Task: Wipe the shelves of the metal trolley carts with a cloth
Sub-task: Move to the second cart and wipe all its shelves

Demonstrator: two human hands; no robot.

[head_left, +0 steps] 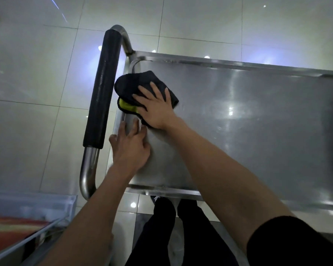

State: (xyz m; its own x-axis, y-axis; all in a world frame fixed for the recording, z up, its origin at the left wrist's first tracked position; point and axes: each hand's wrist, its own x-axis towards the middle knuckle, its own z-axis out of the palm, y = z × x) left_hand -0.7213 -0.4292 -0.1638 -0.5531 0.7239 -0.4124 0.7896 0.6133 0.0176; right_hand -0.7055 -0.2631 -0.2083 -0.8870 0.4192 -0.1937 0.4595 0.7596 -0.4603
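Observation:
A stainless steel trolley cart's top shelf [248, 121] fills the middle and right of the head view. A black cloth [136, 83] with a yellow-green patch lies at the shelf's left end, near the far corner. My right hand [156, 108] presses flat on the cloth with its fingers spread. My left hand [130, 148] rests on the shelf just in front of the cloth, by the left rim, with fingers straight and nothing held.
The trolley's push handle [102, 89], a steel tube with a black foam grip, runs along the shelf's left end. Glossy white floor tiles surround the cart. A clear plastic bin [27, 214] with coloured contents sits at the lower left. My legs stand below the near rim.

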